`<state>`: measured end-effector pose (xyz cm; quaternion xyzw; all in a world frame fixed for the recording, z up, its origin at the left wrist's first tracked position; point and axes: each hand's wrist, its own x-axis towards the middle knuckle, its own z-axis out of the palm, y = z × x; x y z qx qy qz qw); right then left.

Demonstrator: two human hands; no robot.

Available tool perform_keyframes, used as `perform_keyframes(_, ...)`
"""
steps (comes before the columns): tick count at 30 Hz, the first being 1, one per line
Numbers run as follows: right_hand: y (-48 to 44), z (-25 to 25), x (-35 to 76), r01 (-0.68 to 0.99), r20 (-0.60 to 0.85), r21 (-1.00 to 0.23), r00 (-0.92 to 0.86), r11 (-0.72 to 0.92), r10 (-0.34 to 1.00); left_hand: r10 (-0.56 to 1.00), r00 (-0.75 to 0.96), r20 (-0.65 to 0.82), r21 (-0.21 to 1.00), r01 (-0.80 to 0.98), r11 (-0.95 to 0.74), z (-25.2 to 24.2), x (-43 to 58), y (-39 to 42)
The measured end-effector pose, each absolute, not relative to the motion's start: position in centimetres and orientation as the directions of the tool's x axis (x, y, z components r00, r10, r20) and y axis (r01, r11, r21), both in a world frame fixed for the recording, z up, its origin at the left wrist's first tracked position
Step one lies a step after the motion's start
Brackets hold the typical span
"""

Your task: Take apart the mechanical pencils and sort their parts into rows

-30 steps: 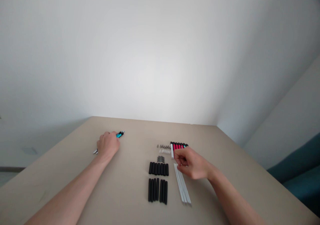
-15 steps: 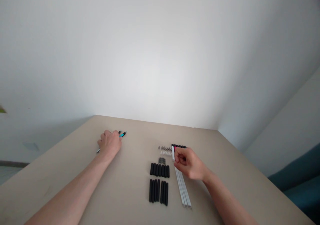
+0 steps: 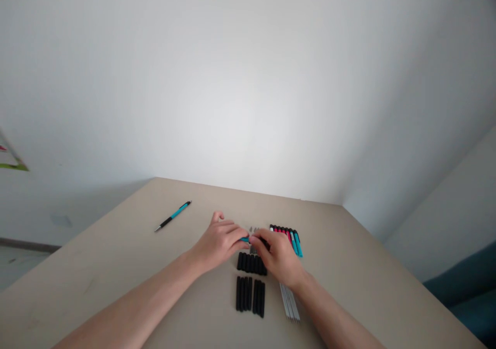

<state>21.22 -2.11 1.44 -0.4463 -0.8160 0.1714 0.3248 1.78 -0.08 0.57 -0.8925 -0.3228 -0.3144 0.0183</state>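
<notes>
My left hand (image 3: 222,239) has its thumb and fingers closed on a blue pen (image 3: 244,239), just above the rows of parts in the middle of the table. The thumb and forefinger of my right hand (image 3: 277,253) pinch the same pen from the other side. Most of it is hidden by my fingers, so its full shape cannot be told. Below lie short black tubes (image 3: 251,264). Small grey metal pieces (image 3: 252,249) show partly between my hands. Thin white refills (image 3: 290,303) stick out from under my right wrist.
A blue and black pen (image 3: 173,216) lies alone on the left of the table. Beyond my right hand is a row of pink, blue and white barrels (image 3: 296,243) with black ends. Two groups of longer black tubes (image 3: 244,293) lie nearest me. A wall (image 3: 248,106) rises behind.
My left hand has come from the far left to the middle with a blue pen, leaving another pen behind. My right hand has moved left and grips the pen too.
</notes>
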Motion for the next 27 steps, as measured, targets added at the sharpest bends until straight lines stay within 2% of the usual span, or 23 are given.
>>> perform_keyframes(6, -1.0, 1.1, 23.2, 0.703, 0.420, -0.573, -0.189, 0.421, 0.887, 0.686, 0.455, 0.567, 0.294, 0.666, -0.685, 0.2, -0.6, 1.6)
perform_keyframes(9, -0.8, 0.8, 23.3, 0.689, 0.389, -0.601, -0.192, 0.406, 0.901, 0.712, 0.430, 0.555, 0.332, 0.670, -0.664, 0.1, -1.2, 1.8)
perform_keyframes(14, -0.9, 0.6, 23.1, 0.656, 0.334, -0.654, -0.195, 0.376, 0.922, 0.691, 0.478, 0.543, 0.321, 0.643, -0.696, 0.5, -0.9, 1.4)
perform_keyframes(21, -0.8, 0.6, 23.0, 0.627, 0.337, -0.674, -0.207, 0.389, 0.918, 0.692, 0.494, 0.527, 0.349, 0.616, -0.706, 0.7, -0.7, 1.1)
perform_keyframes(24, -0.9, 0.7, 22.9, 0.614, 0.356, -0.670, -0.226, 0.416, 0.907, 0.729, 0.452, 0.513, 0.450, 0.582, -0.677, 0.5, -0.5, 1.0)
perform_keyframes(27, -1.2, 1.0, 22.9, 0.616, 0.388, -0.641, -0.255, 0.458, 0.886, 0.809, 0.346, 0.475, 0.648, 0.485, -0.588, 0.3, -0.2, 0.9)
